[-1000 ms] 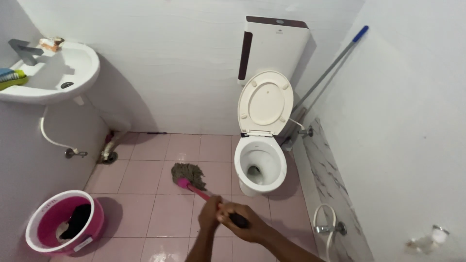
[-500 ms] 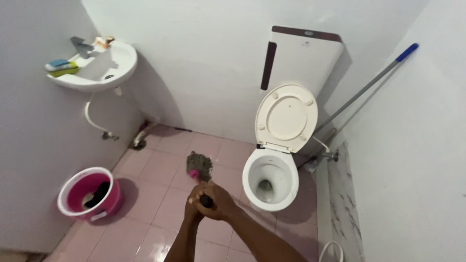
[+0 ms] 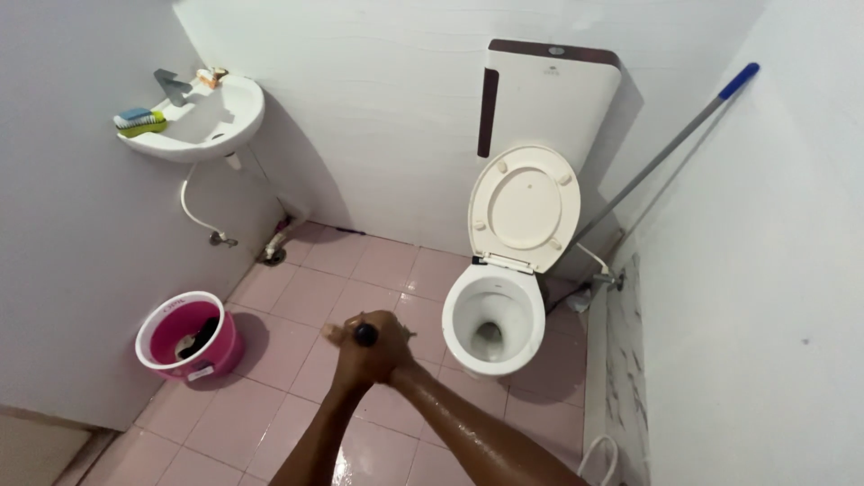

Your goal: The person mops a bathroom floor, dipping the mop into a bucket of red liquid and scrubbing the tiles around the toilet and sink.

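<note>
Pink-tiled floor (image 3: 297, 297), labelled pink bucket (image 3: 191, 337)

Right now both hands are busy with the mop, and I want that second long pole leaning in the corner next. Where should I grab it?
Take the grey shaft of the leaning pole near its middle, coming from the left, the open room side. It tilts against the right wall beside the toilet, so the wall blocks the far side, and the blue tip sits high up.

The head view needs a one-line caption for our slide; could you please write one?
Both hands, left hand and right hand, grip a mop handle above the pink tiled floor beside an open toilet.
</note>
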